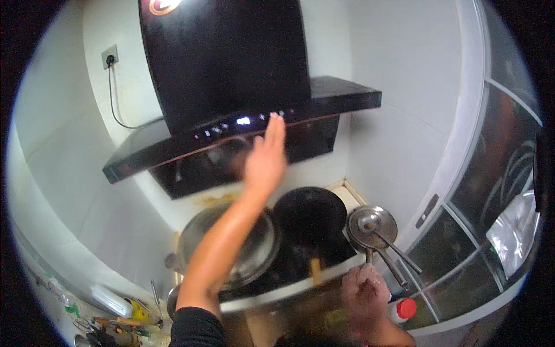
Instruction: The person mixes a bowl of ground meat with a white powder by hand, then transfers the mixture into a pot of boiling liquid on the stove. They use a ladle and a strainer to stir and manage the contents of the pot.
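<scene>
My left hand (pixel 266 158) reaches up to the black range hood (pixel 230 60), its forearm crossing over the cooktop. Two extended fingertips are at the lit control panel (pixel 243 121) on the hood's front edge, and the hand holds nothing. My right hand (pixel 366 290) is low at the right, blurred, with its fingers curled. It is close to the handle end of a metal pan (pixel 377 217); whether it grips anything is unclear. Partly hidden behind my left forearm is a large wok with a domed metal lid (pixel 256 243).
A black pan (pixel 310 214) sits right of the wok. On the metal pan lies a ladle (pixel 396 251). A red-capped bottle (pixel 406 308) stands by my right hand. Several utensils and bottles (pixel 130 323) crowd the lower left. A glass-panelled sliding door (pixel 459 230) borders the right.
</scene>
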Available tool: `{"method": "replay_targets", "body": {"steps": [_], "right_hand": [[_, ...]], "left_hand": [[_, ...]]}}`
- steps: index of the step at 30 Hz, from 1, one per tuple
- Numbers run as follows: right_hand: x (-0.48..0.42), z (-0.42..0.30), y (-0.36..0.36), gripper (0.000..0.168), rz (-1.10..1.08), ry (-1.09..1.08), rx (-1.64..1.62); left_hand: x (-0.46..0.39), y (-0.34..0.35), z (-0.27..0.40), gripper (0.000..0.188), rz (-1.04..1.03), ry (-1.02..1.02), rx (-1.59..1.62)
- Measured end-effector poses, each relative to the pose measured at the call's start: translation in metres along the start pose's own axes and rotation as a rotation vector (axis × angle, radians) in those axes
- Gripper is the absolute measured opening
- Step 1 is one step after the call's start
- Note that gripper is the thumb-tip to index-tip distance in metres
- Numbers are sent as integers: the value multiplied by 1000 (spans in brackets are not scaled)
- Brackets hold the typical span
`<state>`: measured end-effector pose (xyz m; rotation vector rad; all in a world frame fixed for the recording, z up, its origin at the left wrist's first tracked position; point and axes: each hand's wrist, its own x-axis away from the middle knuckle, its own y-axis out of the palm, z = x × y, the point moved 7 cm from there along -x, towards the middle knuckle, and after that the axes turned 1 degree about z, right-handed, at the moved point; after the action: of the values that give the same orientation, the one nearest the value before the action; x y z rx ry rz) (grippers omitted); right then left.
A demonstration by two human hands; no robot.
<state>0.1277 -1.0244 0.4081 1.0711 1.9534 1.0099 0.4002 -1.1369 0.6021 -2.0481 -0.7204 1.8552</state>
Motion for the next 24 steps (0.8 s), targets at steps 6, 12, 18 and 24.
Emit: {"method": "replay_targets", "body": {"steps": [6, 12, 18, 24], "right_hand": [[21, -1, -10, 24, -30, 143, -135], [53, 30, -3, 15, -90, 393, -217], [86, 40, -23, 17, -173, 477, -11], [121, -4, -55, 22, 9, 396, -110]], "left_hand": [[87, -43, 14, 67, 96, 53, 269], [357, -37, 10, 41, -399, -657, 553], [522, 99, 125, 41, -578, -1206, 1055], [513, 220, 132, 65, -671, -1408, 1054]]}}
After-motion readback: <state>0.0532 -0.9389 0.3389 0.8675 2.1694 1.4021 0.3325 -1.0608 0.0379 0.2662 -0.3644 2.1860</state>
